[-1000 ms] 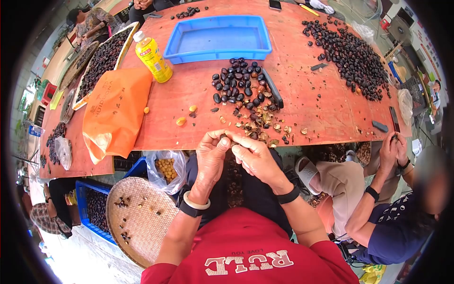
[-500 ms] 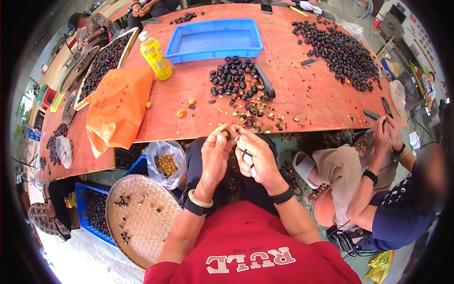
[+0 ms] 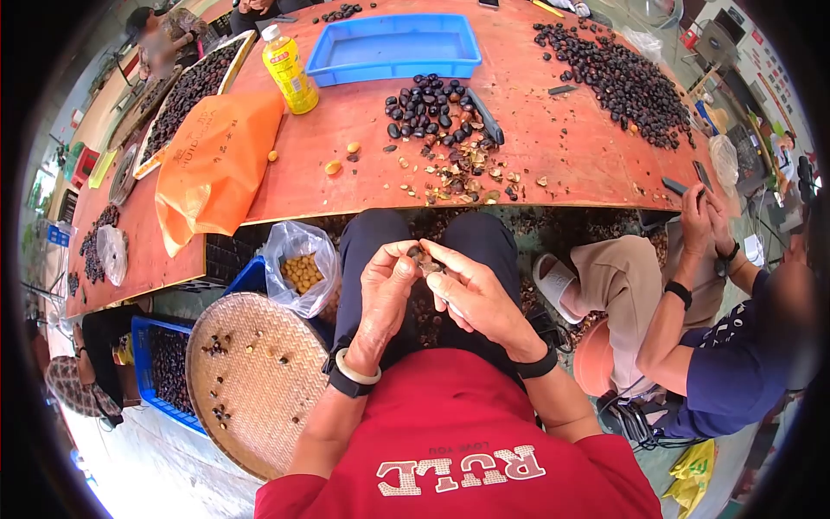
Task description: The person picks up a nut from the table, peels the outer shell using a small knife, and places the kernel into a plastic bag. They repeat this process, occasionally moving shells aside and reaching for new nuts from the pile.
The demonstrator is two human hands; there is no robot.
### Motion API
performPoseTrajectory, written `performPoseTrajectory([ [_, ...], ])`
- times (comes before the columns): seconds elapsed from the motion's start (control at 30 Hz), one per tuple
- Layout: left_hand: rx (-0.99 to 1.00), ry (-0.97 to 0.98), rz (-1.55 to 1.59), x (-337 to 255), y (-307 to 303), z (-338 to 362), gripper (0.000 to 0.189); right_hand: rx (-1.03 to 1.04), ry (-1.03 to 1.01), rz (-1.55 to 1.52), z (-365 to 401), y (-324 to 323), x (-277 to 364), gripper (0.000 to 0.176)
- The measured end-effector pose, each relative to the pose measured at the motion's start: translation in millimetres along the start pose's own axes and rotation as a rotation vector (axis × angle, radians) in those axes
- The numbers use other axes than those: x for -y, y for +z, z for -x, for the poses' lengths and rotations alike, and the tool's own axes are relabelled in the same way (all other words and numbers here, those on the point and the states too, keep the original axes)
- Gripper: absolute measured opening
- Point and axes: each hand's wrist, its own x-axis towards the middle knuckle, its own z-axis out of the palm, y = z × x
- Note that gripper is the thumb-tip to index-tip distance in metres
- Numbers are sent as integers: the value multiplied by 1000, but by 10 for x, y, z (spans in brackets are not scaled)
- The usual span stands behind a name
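Note:
Over my lap, my left hand [image 3: 386, 292] pinches a small dark-shelled nut [image 3: 415, 253] between thumb and fingertips. Against the same nut, my right hand [image 3: 480, 298] is closed, thumb and forefinger at a brownish flap of shell [image 3: 429, 267]. Whether a small tool sits inside its curled fingers is hidden. On the table edge beyond my hands lie broken shells [image 3: 471, 177], with a pile of whole dark nuts [image 3: 428, 108] behind them. A grey-black bar-shaped piece [image 3: 486, 117] lies along that pile's right side.
Beyond the pile stands a blue tray [image 3: 393, 73], with a yellow bottle [image 3: 290, 73] and orange bag [image 3: 216, 156] to its left. Below are a plastic bag of peeled yellow kernels [image 3: 302, 272] and a woven tray [image 3: 259, 381]. A co-worker [image 3: 726, 346] sits at right.
My hands have come slightly lower and closer together around the nut, and the shell flap now shows. The view has tilted down, so the table appears higher.

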Motion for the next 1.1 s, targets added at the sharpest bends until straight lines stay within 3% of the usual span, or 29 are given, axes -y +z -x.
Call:
performPoseTrajectory([
  [0.2, 6, -30, -23, 33, 12, 31, 20, 23, 10, 59, -2, -91, 20, 44],
  [0.3, -96, 10, -375, 44, 54, -30, 16, -31, 80, 12, -73, -104, 36, 41],
  [0.37, -50, 75, -494, 55, 52, -46, 17, -41, 108, 12, -85, -108, 33, 40],
  [0.4, -30, 54, -251, 98, 84, -39, 16, -80, 104, 47, -74, -107, 12, 39],
  [0.5, -13, 74, -83, 199, 106, -30, 11, -110, 97, 0, -132, -134, -132, 37],
  [0.6, -55, 91, -31, 234, 116, -49, 10, -111, 96, -40, -198, -120, -168, 37],
  [0.87, -173, 91, -248, 205, 146, -66, 13, -129, 95, -198, -305, -94, -279, 38],
  [1.1, -56, 93, -97, 205, 164, -50, 19, -212, 124, -444, -300, -116, -252, 36],
])
